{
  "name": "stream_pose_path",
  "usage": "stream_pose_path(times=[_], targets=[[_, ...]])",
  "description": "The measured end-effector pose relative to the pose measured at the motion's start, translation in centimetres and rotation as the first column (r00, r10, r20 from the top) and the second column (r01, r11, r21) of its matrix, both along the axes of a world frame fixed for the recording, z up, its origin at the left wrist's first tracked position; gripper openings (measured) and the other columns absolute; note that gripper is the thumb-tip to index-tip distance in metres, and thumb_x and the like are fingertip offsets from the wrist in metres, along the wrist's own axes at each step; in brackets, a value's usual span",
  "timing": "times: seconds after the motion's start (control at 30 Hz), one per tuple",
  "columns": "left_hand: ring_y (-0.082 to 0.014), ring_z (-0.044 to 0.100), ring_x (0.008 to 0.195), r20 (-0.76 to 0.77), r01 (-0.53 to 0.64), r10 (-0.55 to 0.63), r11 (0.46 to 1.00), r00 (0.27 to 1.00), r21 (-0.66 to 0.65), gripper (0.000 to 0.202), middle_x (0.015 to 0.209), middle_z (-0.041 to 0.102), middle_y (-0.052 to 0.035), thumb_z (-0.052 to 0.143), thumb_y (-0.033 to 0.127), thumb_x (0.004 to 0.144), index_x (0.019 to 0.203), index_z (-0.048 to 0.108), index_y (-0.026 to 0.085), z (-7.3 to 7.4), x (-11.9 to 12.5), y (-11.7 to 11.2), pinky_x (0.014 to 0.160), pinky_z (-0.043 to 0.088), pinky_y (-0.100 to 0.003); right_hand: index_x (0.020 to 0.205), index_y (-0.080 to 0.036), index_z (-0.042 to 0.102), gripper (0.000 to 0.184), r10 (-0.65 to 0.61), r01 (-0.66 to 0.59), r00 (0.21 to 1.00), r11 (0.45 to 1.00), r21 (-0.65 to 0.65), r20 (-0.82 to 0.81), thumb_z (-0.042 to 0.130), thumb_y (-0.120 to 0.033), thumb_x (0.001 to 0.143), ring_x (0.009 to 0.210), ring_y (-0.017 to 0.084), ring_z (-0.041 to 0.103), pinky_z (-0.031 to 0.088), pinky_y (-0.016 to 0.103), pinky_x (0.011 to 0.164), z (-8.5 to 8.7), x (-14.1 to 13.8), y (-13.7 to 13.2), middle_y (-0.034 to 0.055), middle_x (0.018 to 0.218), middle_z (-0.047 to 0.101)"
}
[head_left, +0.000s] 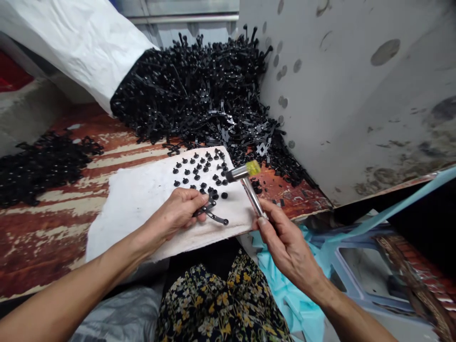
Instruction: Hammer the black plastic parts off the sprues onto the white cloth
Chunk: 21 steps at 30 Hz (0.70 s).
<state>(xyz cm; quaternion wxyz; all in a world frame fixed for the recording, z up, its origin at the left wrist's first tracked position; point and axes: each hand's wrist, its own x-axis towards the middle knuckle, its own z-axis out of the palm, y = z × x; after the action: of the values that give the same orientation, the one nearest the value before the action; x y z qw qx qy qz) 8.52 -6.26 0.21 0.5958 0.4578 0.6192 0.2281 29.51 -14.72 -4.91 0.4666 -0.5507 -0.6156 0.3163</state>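
My left hand (178, 209) is closed on a thin black strap piece (213, 213) and presses it onto a white cloth pad (142, 199). My right hand (285, 242) grips the metal handle of a small hammer (245, 176) with a steel head and a yellow tip. The hammer head hovers just above the pad, to the right of the strap. Several small black studs (199, 171) stand upright on the pad beyond my left hand.
A big heap of black strap parts (199, 90) spills from a white sack (71, 42) at the back. A second black pile (39, 164) lies at far left on the worn red board. A grey wall panel (356, 95) stands on the right, a blue stool frame (356, 256) below it.
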Motion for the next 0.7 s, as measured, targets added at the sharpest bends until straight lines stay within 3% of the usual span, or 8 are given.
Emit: stream_pose_path(times=[0.07, 0.13, 0.33, 0.47, 0.53, 0.63, 0.7], targets=[[-0.0009, 0.03, 0.028, -0.014, 0.015, -0.015, 1.0, 1.0, 0.008, 0.027, 0.043, 0.056, 0.0, 0.063, 0.028, 0.081, 0.059, 0.057, 0.013, -0.1, -0.1, 0.0, 0.033, 0.014, -0.013, 0.138, -0.02, 0.052, 0.043, 0.028, -0.055, 0.981, 0.989, 0.134, 0.191, 0.047, -0.019, 0.096, 0.111, 0.024, 0.066, 0.053, 0.04, 0.097, 0.3, 0.6, 0.4, 0.0128, 0.125, 0.068], [-0.001, 0.029, 0.028, -0.025, 0.026, -0.026, 1.0, 0.999, 0.008, 0.027, 0.043, 0.056, 0.0001, 0.063, 0.028, 0.081, 0.06, 0.057, 0.013, -0.1, -0.2, 0.1, 0.033, 0.014, -0.013, 0.145, -0.02, 0.047, 0.051, 0.06, -0.137, 0.943, 0.966, 0.217, 0.327, 0.046, -0.011, 0.095, 0.118, 0.025, 0.064, 0.053, 0.04, 0.098, 0.6, 1.0, 0.7, 0.0143, 0.133, 0.064], [-0.0014, 0.028, 0.027, -0.025, 0.045, -0.046, 0.999, 0.999, -0.006, 0.026, 0.044, 0.056, 0.0005, 0.061, 0.026, 0.081, 0.059, 0.055, 0.014, -0.2, -0.2, 0.4, 0.032, 0.012, -0.015, 0.151, -0.022, 0.039, 0.06, 0.042, -0.233, 0.874, 0.911, 0.341, 0.485, 0.042, -0.005, 0.093, 0.097, 0.025, 0.07, 0.06, 0.036, 0.079, 1.5, 1.0, 1.3, 0.0132, 0.111, 0.071], [-0.0011, 0.027, 0.027, -0.025, 0.056, -0.055, 0.998, 0.998, 0.007, 0.026, 0.044, 0.056, 0.0008, 0.062, 0.029, 0.081, 0.06, 0.056, 0.014, -0.4, -0.4, 0.3, 0.033, 0.012, -0.015, 0.15, -0.021, 0.043, 0.057, 0.033, -0.268, 0.795, 0.914, 0.303, 0.606, 0.041, -0.007, 0.094, 0.075, 0.022, 0.068, 0.059, 0.032, 0.063, 1.8, 1.0, 1.2, 0.0105, 0.092, 0.07], [-0.0014, 0.027, 0.027, -0.036, 0.07, -0.069, 0.998, 0.997, 0.012, 0.027, 0.044, 0.055, 0.0007, 0.061, 0.03, 0.081, 0.06, 0.056, 0.014, -0.4, -0.5, 0.3, 0.032, 0.013, -0.016, 0.15, -0.023, 0.042, 0.058, 0.034, -0.273, 0.798, 0.91, 0.312, 0.602, 0.041, -0.006, 0.094, 0.077, 0.021, 0.068, 0.059, 0.031, 0.064, 2.4, 1.0, 1.0, 0.0108, 0.097, 0.07], [-0.0014, 0.026, 0.027, -0.037, 0.09, -0.089, 0.996, 0.995, 0.012, 0.029, 0.044, 0.056, -0.0001, 0.06, 0.03, 0.081, 0.058, 0.055, 0.014, -0.5, -0.6, 0.3, 0.033, 0.012, -0.016, 0.154, -0.029, 0.033, 0.067, 0.002, -0.233, 0.885, 0.868, 0.439, 0.466, 0.043, -0.001, 0.093, 0.096, 0.021, 0.068, 0.059, 0.032, 0.077, 3.1, 0.9, 0.8, 0.0112, 0.112, 0.068], [-0.0014, 0.026, 0.027, -0.024, 0.091, -0.09, 0.996, 0.996, 0.003, 0.029, 0.044, 0.056, 0.0001, 0.061, 0.031, 0.081, 0.058, 0.055, 0.015, -0.5, -0.6, 0.4, 0.033, 0.012, -0.016, 0.154, -0.028, 0.033, 0.068, -0.027, -0.219, 0.888, 0.854, 0.472, 0.46, 0.044, -0.001, 0.093, 0.096, 0.02, 0.068, 0.059, 0.031, 0.075, 3.2, 0.8, 0.7, 0.0111, 0.11, 0.069]])
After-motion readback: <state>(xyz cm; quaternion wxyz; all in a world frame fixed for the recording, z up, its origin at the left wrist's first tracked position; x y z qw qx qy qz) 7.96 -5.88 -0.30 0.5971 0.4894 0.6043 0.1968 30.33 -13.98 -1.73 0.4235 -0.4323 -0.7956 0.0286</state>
